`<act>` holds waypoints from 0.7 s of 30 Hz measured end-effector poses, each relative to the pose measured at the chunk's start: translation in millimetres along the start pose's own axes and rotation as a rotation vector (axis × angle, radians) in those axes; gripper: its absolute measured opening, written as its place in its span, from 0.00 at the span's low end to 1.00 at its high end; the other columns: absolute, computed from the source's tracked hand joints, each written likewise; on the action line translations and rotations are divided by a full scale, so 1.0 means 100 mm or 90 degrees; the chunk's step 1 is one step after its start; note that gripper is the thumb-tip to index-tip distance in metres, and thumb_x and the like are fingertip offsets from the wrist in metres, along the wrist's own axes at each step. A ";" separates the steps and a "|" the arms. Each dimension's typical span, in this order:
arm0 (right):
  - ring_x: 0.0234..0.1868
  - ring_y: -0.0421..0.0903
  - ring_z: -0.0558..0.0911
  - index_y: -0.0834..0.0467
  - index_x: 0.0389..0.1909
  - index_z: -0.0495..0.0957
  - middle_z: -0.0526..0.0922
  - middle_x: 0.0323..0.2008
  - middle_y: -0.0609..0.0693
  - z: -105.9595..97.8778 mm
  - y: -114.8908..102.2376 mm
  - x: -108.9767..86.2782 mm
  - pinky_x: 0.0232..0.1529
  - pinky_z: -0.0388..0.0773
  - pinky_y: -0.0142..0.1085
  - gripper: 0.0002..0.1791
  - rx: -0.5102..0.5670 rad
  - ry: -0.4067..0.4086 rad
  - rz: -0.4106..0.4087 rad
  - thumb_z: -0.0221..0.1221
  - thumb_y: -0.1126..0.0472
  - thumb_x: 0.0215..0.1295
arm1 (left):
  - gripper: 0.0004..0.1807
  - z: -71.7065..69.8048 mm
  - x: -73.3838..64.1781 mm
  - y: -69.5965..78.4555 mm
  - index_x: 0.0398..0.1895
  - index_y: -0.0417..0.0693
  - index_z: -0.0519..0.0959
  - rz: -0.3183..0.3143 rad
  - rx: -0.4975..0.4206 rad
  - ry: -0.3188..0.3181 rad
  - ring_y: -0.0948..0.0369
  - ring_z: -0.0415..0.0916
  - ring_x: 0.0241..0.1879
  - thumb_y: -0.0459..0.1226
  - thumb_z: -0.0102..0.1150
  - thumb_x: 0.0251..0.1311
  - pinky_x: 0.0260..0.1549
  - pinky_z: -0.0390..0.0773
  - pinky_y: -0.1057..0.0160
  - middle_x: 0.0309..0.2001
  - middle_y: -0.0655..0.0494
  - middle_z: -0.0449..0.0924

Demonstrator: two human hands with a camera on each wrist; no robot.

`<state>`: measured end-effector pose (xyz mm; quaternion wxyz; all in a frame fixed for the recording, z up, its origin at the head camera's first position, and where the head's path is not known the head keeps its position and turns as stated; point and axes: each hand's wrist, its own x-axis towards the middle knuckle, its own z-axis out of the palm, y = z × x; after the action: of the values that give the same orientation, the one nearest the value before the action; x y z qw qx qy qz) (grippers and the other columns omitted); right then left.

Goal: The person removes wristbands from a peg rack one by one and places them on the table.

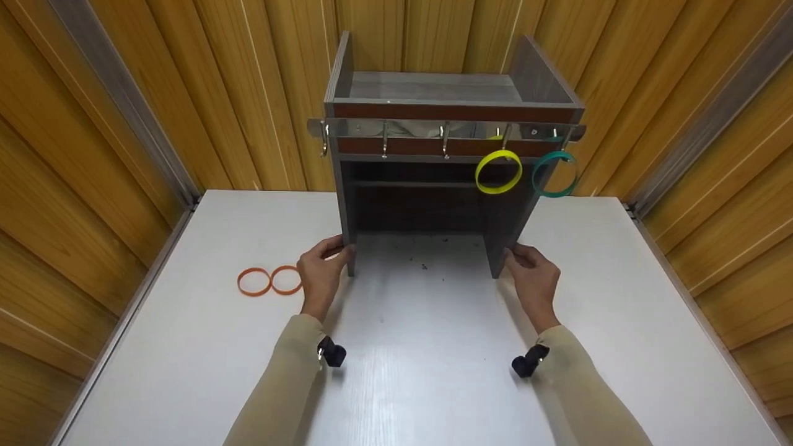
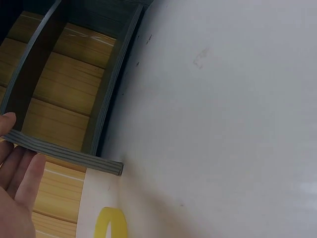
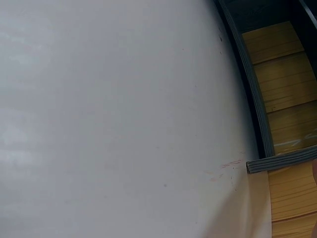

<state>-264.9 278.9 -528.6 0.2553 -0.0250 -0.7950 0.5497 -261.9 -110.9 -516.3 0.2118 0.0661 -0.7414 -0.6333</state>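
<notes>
Two side panels of a gray rack toward the worktop's back edge are pinched low by left hand and right hand in the head view, while the left wrist view suggests stiff, fairly heavy construction best held there, and the right wrist view barely shows that hand.

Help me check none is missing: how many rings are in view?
4. A yellow ring and a teal ring hang from the two rightmost hooks; two orange rings lie on the table beside the left hand. Others could be hidden behind the shelf unit.
</notes>
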 end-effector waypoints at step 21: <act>0.44 0.35 0.88 0.63 0.49 0.88 0.91 0.47 0.55 -0.15 -0.07 0.05 0.46 0.82 0.24 0.14 -0.060 -0.089 0.003 0.71 0.57 0.72 | 0.09 0.03 0.03 -0.09 0.40 0.40 0.92 0.080 0.059 0.049 0.54 0.90 0.40 0.29 0.78 0.56 0.38 0.81 0.71 0.37 0.50 0.91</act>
<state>-260.9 290.4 -516.7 0.1963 -0.0004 -0.8359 0.5126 -267.9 -110.7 -524.7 0.2760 0.0533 -0.7638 -0.5810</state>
